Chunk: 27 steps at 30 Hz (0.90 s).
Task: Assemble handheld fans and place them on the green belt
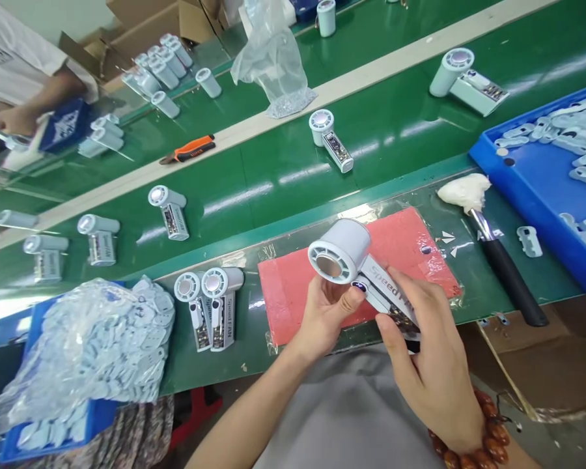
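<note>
Above a red mat (293,293), a light blue handheld fan (344,244) is held tilted between both hands. Its round head points up and left, and the handle, printed with lettering, runs down to the right with circuitry showing along its open side. My left hand (325,316) grips it just below the head, thumb by the small dark display. My right hand (432,352), with a beaded bracelet at the wrist, is closed around the lower handle, thumb on the near side. Two similar fans (222,312) stand side by side left of the mat.
A hammer (510,273) with a wrapped head lies right of the mat, beside a blue tray (542,208) of parts. A bagged heap of parts (122,339) sits left. More fans (170,212) and pliers (193,150) lie beyond; a person's hand (19,122) is far left.
</note>
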Each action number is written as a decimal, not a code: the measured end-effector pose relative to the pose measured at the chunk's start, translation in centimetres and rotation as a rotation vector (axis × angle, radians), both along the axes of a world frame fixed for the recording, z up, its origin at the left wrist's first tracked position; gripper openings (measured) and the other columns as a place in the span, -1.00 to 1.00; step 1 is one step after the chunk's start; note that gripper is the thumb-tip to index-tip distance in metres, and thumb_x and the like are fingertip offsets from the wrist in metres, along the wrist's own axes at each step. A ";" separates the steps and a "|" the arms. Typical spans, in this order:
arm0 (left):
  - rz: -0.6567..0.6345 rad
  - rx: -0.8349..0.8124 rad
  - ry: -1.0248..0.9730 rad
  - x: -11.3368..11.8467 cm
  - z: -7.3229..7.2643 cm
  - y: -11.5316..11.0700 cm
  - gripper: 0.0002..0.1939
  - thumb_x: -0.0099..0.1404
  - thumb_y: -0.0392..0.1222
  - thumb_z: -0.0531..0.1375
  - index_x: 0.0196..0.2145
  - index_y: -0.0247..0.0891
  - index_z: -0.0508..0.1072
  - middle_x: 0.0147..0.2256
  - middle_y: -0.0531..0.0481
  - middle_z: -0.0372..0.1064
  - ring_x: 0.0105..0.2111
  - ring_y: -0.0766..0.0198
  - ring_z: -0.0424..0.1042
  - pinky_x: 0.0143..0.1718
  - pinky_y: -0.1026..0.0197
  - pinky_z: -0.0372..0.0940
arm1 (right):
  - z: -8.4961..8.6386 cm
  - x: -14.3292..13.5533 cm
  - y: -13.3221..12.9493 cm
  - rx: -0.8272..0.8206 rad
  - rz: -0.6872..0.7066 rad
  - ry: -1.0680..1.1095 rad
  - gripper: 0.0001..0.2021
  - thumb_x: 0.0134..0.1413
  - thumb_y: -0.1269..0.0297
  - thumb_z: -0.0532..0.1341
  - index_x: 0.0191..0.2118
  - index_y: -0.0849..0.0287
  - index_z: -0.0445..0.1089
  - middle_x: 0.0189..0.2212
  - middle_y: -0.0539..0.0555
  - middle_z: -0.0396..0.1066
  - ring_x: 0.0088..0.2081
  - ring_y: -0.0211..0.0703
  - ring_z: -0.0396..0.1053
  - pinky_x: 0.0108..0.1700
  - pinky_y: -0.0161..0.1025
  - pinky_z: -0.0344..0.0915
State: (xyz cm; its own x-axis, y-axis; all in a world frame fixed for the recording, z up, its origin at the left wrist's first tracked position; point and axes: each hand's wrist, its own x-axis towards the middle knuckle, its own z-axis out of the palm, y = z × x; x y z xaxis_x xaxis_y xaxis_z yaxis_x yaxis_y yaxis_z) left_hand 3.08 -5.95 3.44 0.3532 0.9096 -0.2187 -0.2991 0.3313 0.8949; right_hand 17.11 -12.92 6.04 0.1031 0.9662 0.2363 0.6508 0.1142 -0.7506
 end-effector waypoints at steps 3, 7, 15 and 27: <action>0.058 0.052 -0.007 0.2 0.2 -0.1 -0.40 0.34 0.26 0.40 0.08 -0.27 0.50 0.07 -0.25 0.58 0.13 -0.05 0.56 0.26 -0.12 0.42 | -0.2 -0.4 -0.1 -0.041 -0.020 0.083 -0.51 0.51 0.21 0.10 0.44 0.08 0.17 0.19 0.27 0.41 0.20 0.13 0.42 0.06 0.00 0.51; 0.062 0.100 0.053 0.6 1.3 -0.3 -0.34 0.41 0.17 0.36 0.29 -0.22 0.35 0.14 -0.26 0.52 0.09 0.01 0.56 0.18 -0.08 0.47 | -0.6 -0.8 -0.3 -0.098 -0.039 0.213 -0.54 0.55 0.18 0.04 0.44 0.04 0.18 0.26 0.23 0.40 0.23 0.07 0.43 0.10 -0.05 0.51; 0.139 0.226 0.269 2.2 2.7 -0.7 -0.35 0.50 0.21 0.23 0.36 -0.16 0.25 0.07 -0.19 0.50 -0.05 0.13 0.50 0.04 0.04 0.49 | -1.0 -0.9 -0.6 -0.153 -0.027 0.295 -0.58 0.57 0.17 0.02 0.41 0.04 0.22 0.26 0.21 0.43 0.22 -0.01 0.47 0.03 -0.17 0.54; 0.497 0.007 0.732 -3.6 -0.2 17.0 -0.41 0.38 -0.13 0.29 0.30 -0.17 0.25 -0.07 -0.05 0.49 -0.20 0.22 0.49 -0.07 0.17 0.38 | -2.9 3.6 24.8 -0.218 -0.060 -0.231 -0.53 0.43 0.07 0.24 0.27 0.25 0.32 0.13 0.27 0.41 -0.01 0.00 0.48 0.09 0.07 0.48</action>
